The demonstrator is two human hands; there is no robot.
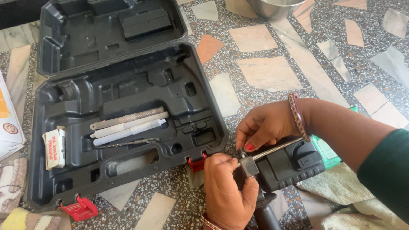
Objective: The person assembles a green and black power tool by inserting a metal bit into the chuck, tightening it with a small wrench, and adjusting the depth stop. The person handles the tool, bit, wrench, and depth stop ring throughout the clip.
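My left hand (228,191) pinches a small metal clamp piece (249,166) at the near end of a thin threaded metal rod (275,149). My right hand (264,125) rests over the far side of that piece, fingertips touching it. Under both hands lies a black and green power drill (294,164) on the floor, its black side handle (266,213) pointing toward me. An open black plastic tool case (123,115) with red latches lies to the left, holding several long drill bits (128,125) and a small white box (54,148).
The floor is speckled stone with inlaid marble pieces. A steel bowl (272,7) stands at the top edge. Folded cloth (336,187) lies under the drill at right, more cloth (12,183) at lower left. A white carton (8,121) sits at the left edge.
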